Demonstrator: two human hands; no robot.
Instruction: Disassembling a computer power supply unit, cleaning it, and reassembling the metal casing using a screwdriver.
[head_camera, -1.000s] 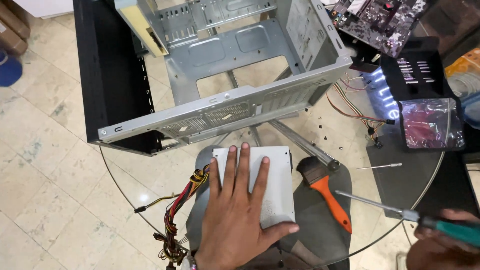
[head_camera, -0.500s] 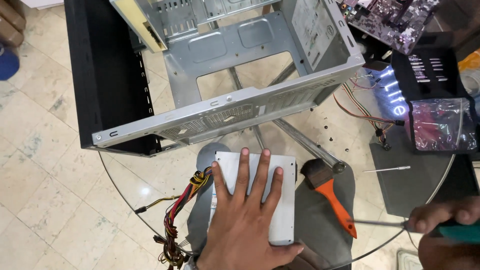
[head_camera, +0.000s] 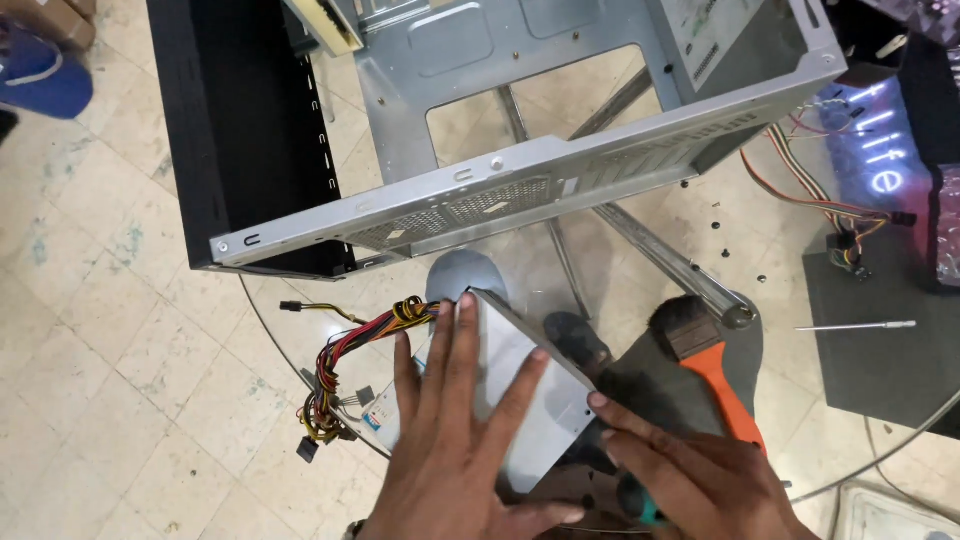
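1. Head view, looking down on a round glass desk (head_camera: 300, 345) over a tiled floor (head_camera: 110, 340).
2. Left hand (head_camera: 455, 465) at lower centre of frame, palm flat on top of a grey metal power supply unit (head_camera: 545, 400); fingers (head_camera: 465, 330) spread wide, thumb out to the right along the bottom edge.
3. Right hand (head_camera: 700, 475) at lower right, fingers (head_camera: 625, 420) laid together against the unit's right edge. It also grips a teal-handled tool (head_camera: 645, 512) in the palm; only a bit of the handle shows.
4. Power supply unit sits at lower centre of frame on the desk, tilted, its near right corner raised.
5. Bundle of red, yellow and black cables (head_camera: 350, 355) comes out of the unit's left side and trails to lower left.
6. Open grey computer case (head_camera: 520, 190) lies across the upper half of frame, black side panel (head_camera: 235, 130) at upper left.
7. Brush with orange handle (head_camera: 715, 375) just right of the unit, partly under the right hand.
8. Thin screwdriver (head_camera: 855, 326) at right on a dark mat (head_camera: 880, 370); small screws (head_camera: 735, 255) scattered near it.
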